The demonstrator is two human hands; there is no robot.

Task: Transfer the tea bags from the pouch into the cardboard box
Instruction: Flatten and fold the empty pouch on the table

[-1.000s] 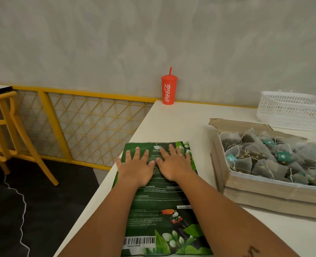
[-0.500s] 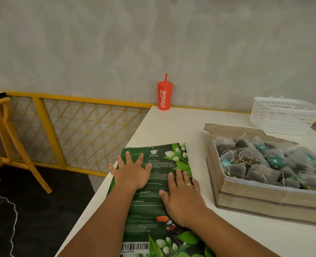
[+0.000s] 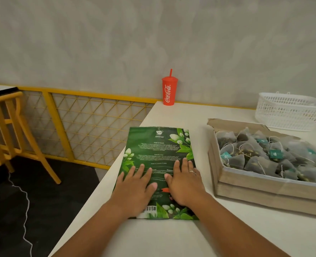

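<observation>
A flat green tea pouch (image 3: 160,147) with white flower print lies on the white table (image 3: 172,238) near its left edge. My left hand (image 3: 135,188) presses palm-down on the pouch's lower left, fingers spread. Beside it, my right hand (image 3: 185,184), wearing a ring, rests flat on the lower right of the pouch. To the right stands an open cardboard box (image 3: 264,193) filled with several pyramid tea bags (image 3: 275,158) with teal tags.
A red Coca-Cola cup with a straw (image 3: 169,91) stands at the table's far edge by the wall. A white plastic basket (image 3: 288,110) sits behind the box. Left of the table are a yellow lattice railing (image 3: 90,123) and a yellow chair (image 3: 7,130).
Both hands have slid down the pouch toward me, from its top to its lower half, staying flat on it. The pouch's upper part now shows uncovered.
</observation>
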